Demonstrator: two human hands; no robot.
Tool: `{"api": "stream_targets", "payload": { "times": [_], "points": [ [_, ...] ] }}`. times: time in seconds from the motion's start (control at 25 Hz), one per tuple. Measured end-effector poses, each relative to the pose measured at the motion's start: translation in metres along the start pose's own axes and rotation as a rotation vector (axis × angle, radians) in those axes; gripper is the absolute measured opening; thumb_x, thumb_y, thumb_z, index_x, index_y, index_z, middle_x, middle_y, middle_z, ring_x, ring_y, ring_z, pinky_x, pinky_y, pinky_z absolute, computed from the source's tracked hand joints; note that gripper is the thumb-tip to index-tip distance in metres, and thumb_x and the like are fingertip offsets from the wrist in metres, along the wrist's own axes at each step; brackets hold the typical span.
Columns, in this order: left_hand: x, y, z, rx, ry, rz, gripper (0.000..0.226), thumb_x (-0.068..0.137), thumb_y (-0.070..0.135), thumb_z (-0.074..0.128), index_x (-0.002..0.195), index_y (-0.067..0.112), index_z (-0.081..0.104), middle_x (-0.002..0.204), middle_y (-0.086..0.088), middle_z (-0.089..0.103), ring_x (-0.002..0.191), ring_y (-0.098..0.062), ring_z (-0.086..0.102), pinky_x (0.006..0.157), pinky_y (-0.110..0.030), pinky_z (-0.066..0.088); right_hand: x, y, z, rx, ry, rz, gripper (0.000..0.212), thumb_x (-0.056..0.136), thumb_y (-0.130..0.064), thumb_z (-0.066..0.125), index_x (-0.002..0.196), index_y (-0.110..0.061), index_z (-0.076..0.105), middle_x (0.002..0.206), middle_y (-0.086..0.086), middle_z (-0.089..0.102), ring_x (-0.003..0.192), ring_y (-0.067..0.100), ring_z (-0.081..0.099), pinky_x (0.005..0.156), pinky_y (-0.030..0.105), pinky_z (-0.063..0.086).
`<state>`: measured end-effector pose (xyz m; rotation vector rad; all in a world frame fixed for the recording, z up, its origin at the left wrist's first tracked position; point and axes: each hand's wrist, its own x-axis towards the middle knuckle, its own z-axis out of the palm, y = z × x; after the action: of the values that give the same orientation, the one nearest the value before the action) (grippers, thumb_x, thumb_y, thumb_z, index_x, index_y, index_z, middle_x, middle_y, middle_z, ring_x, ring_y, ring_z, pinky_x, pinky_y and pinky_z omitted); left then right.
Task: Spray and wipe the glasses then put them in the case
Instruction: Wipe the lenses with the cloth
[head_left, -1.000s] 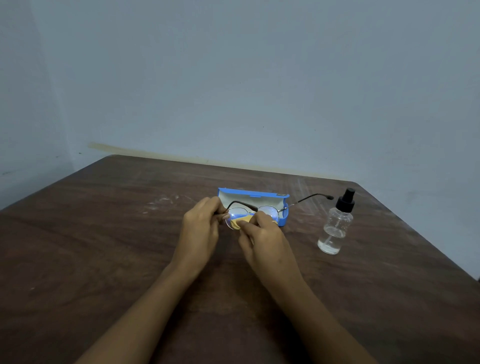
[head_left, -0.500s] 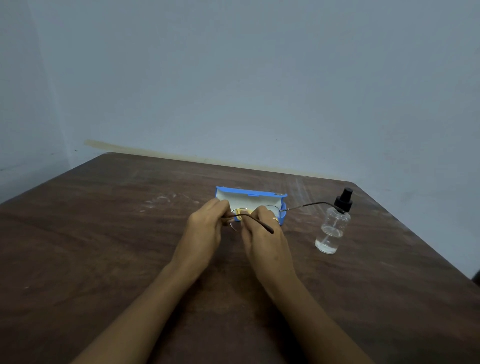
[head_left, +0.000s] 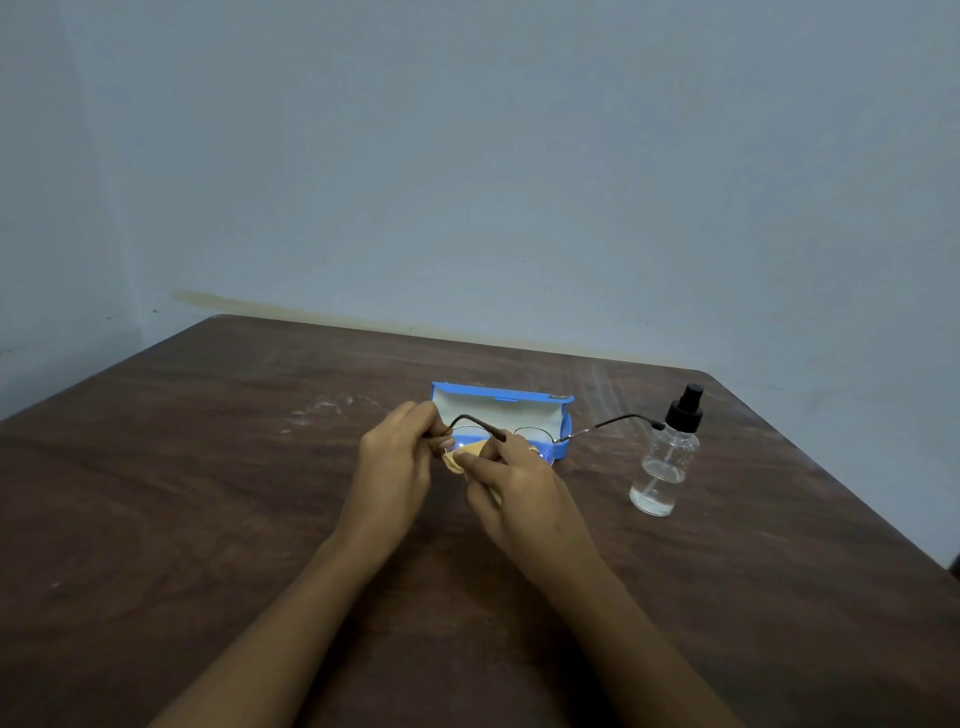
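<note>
Right hand (head_left: 519, 499) tight around yellow cloth (head_left: 471, 450)

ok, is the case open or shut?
Open. The case lid stands upright with its pale lining exposed; the glasses are outside it, held in front.

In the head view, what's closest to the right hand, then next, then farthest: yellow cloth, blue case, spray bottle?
1. The yellow cloth, pinched in the right hand.
2. The blue case, just behind.
3. The spray bottle, farther right.
</note>
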<state>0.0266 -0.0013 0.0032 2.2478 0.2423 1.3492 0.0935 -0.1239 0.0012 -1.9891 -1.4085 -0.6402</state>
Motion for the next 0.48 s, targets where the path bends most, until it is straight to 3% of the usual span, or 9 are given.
{"api": "stream_targets", "payload": {
  "times": [0.12,0.24,0.32,0.48],
  "points": [
    [0.003,-0.004,-0.003,0.017,0.037,-0.017,0.019,0.072,-0.009,0.052,0.061,0.005,0.045,0.060,-0.005,0.048,0.062,-0.005,0.043,0.058,0.000,0.032,0.002,-0.001,0.000,0.279,0.106,0.177,0.026,0.078,-0.023,0.053,0.092,-0.015,0.073,0.070,-0.003,0.050,0.064,0.000,0.050,0.055,0.006,0.036],
    [0.005,-0.009,-0.006,0.045,0.038,-0.065,0.015,0.074,-0.007,0.050,0.062,0.000,0.043,0.060,-0.012,0.050,0.063,-0.017,0.040,0.058,-0.007,0.032,0.005,0.006,-0.008,0.380,0.342,0.434,0.018,0.080,-0.011,0.064,0.095,-0.012,0.073,0.068,0.000,0.051,0.062,-0.003,0.050,0.057,0.004,0.034],
    [0.005,-0.009,-0.006,0.042,0.045,-0.079,0.013,0.073,-0.002,0.048,0.062,-0.003,0.043,0.059,-0.013,0.049,0.063,-0.018,0.037,0.057,-0.007,0.032,0.004,0.010,-0.014,0.329,0.422,0.527,0.019,0.082,-0.003,0.062,0.097,-0.009,0.072,0.071,0.002,0.052,0.058,0.002,0.048,0.058,0.004,0.035],
    [0.006,-0.010,-0.007,0.004,0.036,-0.105,0.020,0.076,-0.012,0.053,0.062,-0.002,0.043,0.064,-0.016,0.056,0.068,-0.020,0.046,0.058,-0.010,0.034,0.001,0.011,-0.014,0.058,0.434,0.450,0.020,0.084,-0.001,0.058,0.101,-0.006,0.069,0.076,0.001,0.051,0.057,0.005,0.045,0.054,0.002,0.032]
  ]
}}
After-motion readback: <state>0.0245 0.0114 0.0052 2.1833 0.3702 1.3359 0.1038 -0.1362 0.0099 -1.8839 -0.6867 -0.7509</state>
